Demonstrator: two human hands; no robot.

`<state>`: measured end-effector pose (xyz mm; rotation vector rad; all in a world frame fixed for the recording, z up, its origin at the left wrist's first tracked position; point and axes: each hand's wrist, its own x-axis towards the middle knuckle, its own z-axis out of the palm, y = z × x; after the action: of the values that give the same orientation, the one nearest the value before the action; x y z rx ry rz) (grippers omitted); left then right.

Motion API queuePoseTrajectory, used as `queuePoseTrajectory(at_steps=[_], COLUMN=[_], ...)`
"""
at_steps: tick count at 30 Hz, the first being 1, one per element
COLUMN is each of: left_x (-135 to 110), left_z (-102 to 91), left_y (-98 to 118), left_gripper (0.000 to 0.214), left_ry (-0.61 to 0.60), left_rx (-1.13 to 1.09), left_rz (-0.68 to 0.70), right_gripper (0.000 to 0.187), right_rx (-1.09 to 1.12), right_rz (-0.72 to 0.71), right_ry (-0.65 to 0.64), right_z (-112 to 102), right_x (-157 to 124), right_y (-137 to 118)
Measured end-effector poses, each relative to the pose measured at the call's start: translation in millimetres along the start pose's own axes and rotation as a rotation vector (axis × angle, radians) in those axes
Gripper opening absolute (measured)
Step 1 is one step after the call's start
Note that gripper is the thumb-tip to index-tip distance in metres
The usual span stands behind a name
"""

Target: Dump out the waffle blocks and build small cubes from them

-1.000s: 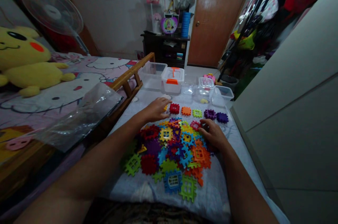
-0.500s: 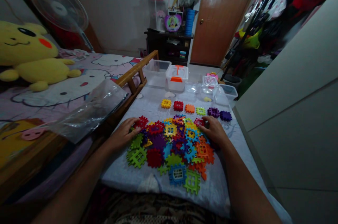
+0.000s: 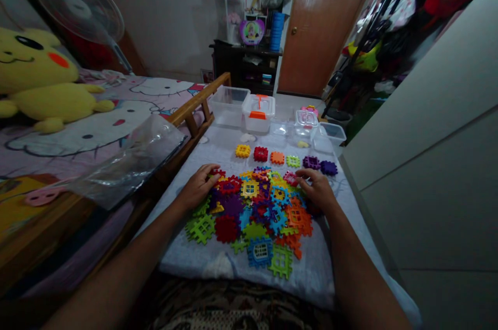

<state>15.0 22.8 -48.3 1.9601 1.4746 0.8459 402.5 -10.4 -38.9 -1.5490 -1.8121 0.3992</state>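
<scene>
A heap of colourful plastic interlocking tiles (image 3: 232,205) lies on the cloth-covered surface in front of me. At its far left edge, my left hand (image 3: 200,184) has its fingers closed over a red tile (image 3: 219,173), most of which they hide. Across the heap, my right hand (image 3: 317,189) is at the far right edge, its thumb and fingers apart beside a pink tile (image 3: 290,178). Closest to me lie a blue window tile (image 3: 260,252) and a green lattice tile (image 3: 280,261).
Beyond the heap runs a row of tile stacks: yellow (image 3: 243,151), red (image 3: 260,154), orange (image 3: 277,157), light green (image 3: 293,161), purple (image 3: 311,162) and dark violet (image 3: 329,167). Clear plastic boxes (image 3: 229,107) stand behind. A wooden rail (image 3: 194,101) borders the left; a pale cabinet (image 3: 439,164), the right.
My left hand has shifted right and away from me, the red tile moving with it. My right hand has drawn slightly back from the pink tile. The view has moved a little.
</scene>
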Motion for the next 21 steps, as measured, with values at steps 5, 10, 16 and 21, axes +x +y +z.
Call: queuePoseTrajectory(at_steps=[5,10,16,21], left_x=[-2,-5,-3,-3], left_z=[6.1,4.6,5.1,5.2], left_y=[-2,-5,-6,-6], left_gripper=[0.047,0.051,0.048,0.044], left_ry=[0.110,0.164,0.169,0.171], left_rx=[-0.086,-0.206,-0.243,-0.216], left_rz=[-0.006,-0.078,-0.097,-0.095], right_gripper=[0.018,0.027,0.034,0.032], right_rx=[0.012,-0.014,0.023,0.038], right_rz=[-0.090,-0.075,-0.020,-0.006], right_ry=[-0.099,-0.155,-0.172,-0.149], right_z=[4,16,25,25], right_x=[-4,-5,-7,-6], right_y=[-21,-30,-26,-28])
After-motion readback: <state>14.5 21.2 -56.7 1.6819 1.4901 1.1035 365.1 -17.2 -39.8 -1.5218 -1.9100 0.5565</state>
